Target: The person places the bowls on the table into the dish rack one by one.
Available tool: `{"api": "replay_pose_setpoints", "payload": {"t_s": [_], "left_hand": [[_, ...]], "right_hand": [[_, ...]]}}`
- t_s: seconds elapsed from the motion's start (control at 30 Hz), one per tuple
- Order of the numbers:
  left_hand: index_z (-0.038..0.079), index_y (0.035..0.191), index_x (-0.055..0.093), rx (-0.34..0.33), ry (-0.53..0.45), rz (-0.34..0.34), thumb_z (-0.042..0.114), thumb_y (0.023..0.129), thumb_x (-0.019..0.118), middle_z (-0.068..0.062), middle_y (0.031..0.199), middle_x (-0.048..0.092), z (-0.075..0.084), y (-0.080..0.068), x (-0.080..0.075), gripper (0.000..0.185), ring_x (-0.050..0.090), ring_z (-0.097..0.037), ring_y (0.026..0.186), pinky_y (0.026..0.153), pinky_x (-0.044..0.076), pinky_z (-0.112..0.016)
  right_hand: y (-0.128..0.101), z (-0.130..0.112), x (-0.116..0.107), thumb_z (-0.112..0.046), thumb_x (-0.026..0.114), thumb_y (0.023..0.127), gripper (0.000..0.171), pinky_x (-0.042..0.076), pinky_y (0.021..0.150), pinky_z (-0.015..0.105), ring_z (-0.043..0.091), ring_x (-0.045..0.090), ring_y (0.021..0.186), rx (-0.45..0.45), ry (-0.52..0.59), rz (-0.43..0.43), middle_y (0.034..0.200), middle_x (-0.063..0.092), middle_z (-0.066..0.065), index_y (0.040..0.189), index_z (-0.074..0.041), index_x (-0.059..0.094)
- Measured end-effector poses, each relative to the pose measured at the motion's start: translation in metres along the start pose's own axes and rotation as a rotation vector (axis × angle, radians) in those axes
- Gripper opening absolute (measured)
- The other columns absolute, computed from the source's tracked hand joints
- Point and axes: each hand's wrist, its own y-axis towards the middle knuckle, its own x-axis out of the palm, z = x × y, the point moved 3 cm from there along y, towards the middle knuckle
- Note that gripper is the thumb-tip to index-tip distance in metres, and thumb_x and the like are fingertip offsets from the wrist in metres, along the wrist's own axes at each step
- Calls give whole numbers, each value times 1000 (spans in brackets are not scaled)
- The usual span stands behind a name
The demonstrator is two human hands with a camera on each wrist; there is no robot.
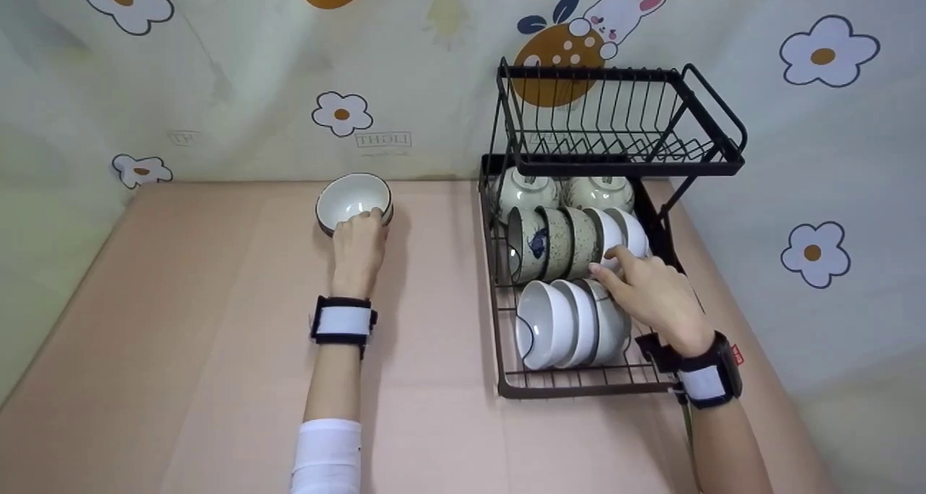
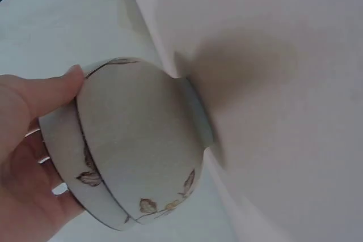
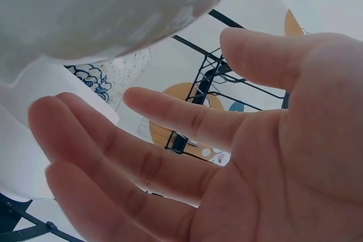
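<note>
Left hand holds one bowl on the table; right hand reaches into the rack of bowls.

The bowl (image 1: 354, 201) stands upright on the pink table (image 1: 181, 335), in the upper middle of the head view, and the left hand (image 1: 357, 252) grips its near rim with curled fingers. The right hand (image 1: 651, 291), fingers straight and spread, touches a white bowl (image 1: 628, 235) in the middle row of the black dish rack (image 1: 579, 378) at the right; it does not grip yet. I count nine bowls in the lower rack: two at the back, four in the middle row, three in front; the top shelf (image 1: 615, 129) holds none. I judge the standing bowls may knock together or tip if one is pulled carelessly, because they lean tightly on each other.
</note>
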Motion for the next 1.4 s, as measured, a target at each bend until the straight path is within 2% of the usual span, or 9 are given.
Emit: {"api": "replay_pose_setpoints", "payload": {"t_s": [0.27,0.37,0.6,0.73,0.9,1.03,1.23,1.4], "left_hand": [[-3,87,65,-61,-30,-6,12,82,74,-25,80,68,-1,1,-2,19,65,-46,70,58,51,-51],[-3,87,65,-78,-40,5,13,80,76,-24,80,69,-1,0,-4,20,64,-47,70,58,51,-52],[-1,82,64,-57,-45,52,8,76,78,-20,77,70,-2,-4,-12,18,64,-46,68,55,50,-52],[0,79,64,7,-42,114,1,74,76,-18,71,69,6,-3,-22,14,63,-44,62,52,49,-50],[0,76,62,122,-48,181,-4,74,67,-15,62,65,28,-2,-42,7,57,-40,54,49,47,-47],[1,77,63,207,-86,165,-3,76,69,-12,66,68,51,-4,-60,7,59,-40,57,50,47,-46],[2,74,63,333,-124,128,-1,76,74,-9,68,70,84,-15,-83,11,58,-31,54,47,46,-38],[4,76,66,459,-102,99,2,73,78,-5,68,70,108,-27,-94,13,59,-24,53,50,48,-32]], "right_hand": [[0,0,0,-49,46,97,49,45,49,37,25,58,60,-5,12,1,73,62,10,112,-5,60],[-1,0,-1,-50,46,97,49,45,49,36,24,58,60,-6,20,0,76,64,11,112,-5,60],[-1,-1,-1,-49,47,97,47,43,46,38,27,58,60,-11,11,21,75,62,12,109,-6,60],[-1,-1,-1,-49,47,97,48,44,46,38,26,58,60,-10,13,16,75,63,13,111,-6,61],[0,0,1,-50,46,97,49,47,49,42,31,62,66,-8,2,13,83,66,16,114,-6,61],[0,1,1,-51,45,97,49,48,50,43,31,63,68,-12,6,14,86,67,17,113,-7,61],[0,-1,-1,-47,47,98,48,43,48,34,22,56,59,-9,45,20,73,62,9,114,-5,60],[0,-4,-3,-43,47,99,44,47,54,38,23,59,66,-11,109,59,75,62,8,118,-6,59]]}}
